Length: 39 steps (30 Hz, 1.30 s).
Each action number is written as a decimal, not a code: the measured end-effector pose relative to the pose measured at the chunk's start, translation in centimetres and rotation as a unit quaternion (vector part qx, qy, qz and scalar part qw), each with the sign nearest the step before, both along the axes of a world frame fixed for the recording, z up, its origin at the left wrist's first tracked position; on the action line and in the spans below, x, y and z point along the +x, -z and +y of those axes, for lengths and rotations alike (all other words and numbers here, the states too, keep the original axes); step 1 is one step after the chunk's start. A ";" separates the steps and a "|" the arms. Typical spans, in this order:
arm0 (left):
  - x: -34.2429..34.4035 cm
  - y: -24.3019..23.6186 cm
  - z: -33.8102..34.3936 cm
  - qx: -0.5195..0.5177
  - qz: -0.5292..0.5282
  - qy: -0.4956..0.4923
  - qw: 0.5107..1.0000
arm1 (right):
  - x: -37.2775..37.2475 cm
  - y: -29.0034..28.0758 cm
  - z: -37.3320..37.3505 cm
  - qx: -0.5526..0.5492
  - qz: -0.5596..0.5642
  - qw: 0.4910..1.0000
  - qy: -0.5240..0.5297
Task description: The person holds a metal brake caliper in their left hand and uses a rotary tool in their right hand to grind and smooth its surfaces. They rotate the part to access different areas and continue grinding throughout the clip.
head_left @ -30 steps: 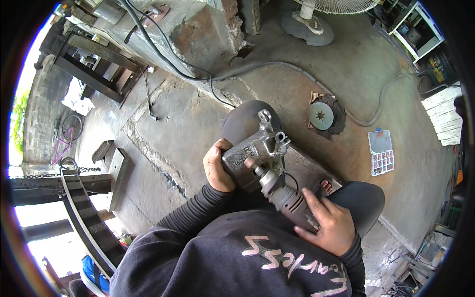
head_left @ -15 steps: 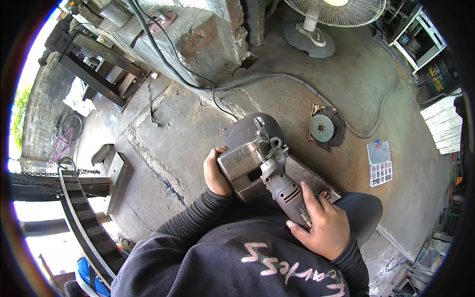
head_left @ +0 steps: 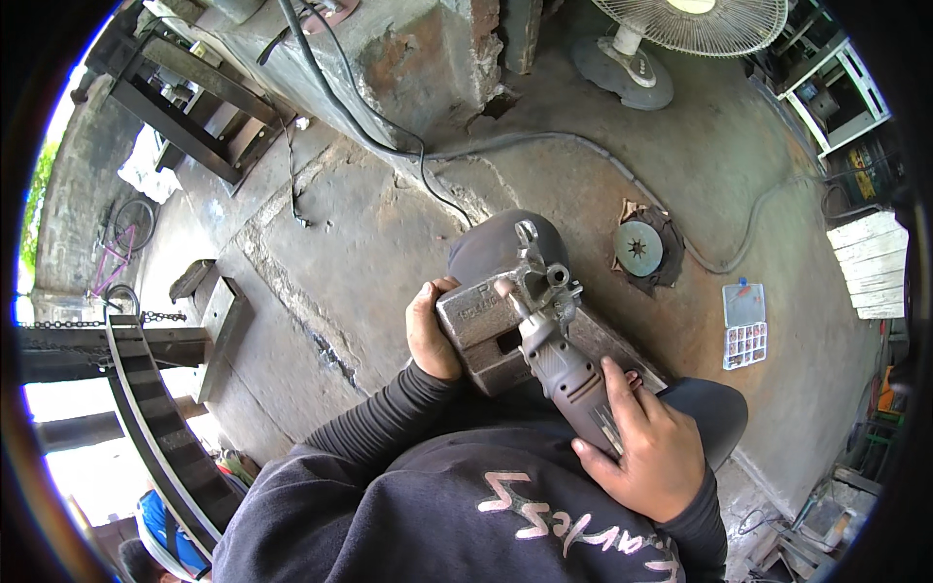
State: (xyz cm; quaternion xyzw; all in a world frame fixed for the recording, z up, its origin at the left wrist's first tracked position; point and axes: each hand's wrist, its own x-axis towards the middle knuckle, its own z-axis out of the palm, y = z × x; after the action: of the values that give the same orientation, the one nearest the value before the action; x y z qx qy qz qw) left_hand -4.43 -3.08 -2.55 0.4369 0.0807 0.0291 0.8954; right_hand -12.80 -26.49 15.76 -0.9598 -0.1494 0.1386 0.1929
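Across my lap lies a heavy cast metal part (head_left: 473, 324), shaped like a brake caliper, with raised lettering and a rectangular slot. My left hand (head_left: 431, 332) is closed round its left end. In my right hand (head_left: 653, 449) is a dark grey rotary tool (head_left: 573, 377), gripped by its body and pointing up and left. Its small brownish tip (head_left: 504, 289) is at the casting's upper face; whether it touches or spins I cannot tell. Beyond it, metal bracket arms (head_left: 556, 282) stick out of the casting toward my knee.
On the floor to the right lie an open compartment box (head_left: 745, 347) of small bits and a metal disc (head_left: 639, 249) on a dark ragged piece. A standing fan (head_left: 622, 73) is at the back. A cable (head_left: 573, 148) crosses the floor. At lower left, a person in blue (head_left: 155, 520) shows partly.
The whole view has shifted slightly. The rotary tool has moved a little to the right and down, its tip still by the casting's upper face. Both hands keep their grips.
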 end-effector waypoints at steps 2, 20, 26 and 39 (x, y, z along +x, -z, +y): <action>0.1 -0.2 0.3 -0.006 -0.018 0.025 1.000 | -0.3 -1.0 -0.1 -0.001 0.003 1.000 -0.009; 0.3 -1.6 -0.4 0.022 0.011 0.021 0.999 | 0.3 -3.4 2.2 -0.166 -0.031 0.985 -0.033; 0.0 -2.4 -0.6 0.021 0.004 0.020 1.000 | 0.1 -5.2 2.3 -0.195 -0.023 0.978 -0.064; 0.0 -0.6 0.0 0.016 0.020 0.020 0.999 | 0.3 -6.0 2.9 -0.239 -0.012 0.967 -0.083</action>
State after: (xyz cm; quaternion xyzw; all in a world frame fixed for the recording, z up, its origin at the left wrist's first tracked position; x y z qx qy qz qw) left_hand -4.40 -3.08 -1.97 0.4536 0.0896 0.0040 0.8867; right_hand -12.46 -23.57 21.76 -0.9639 -0.1937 0.1740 -0.0560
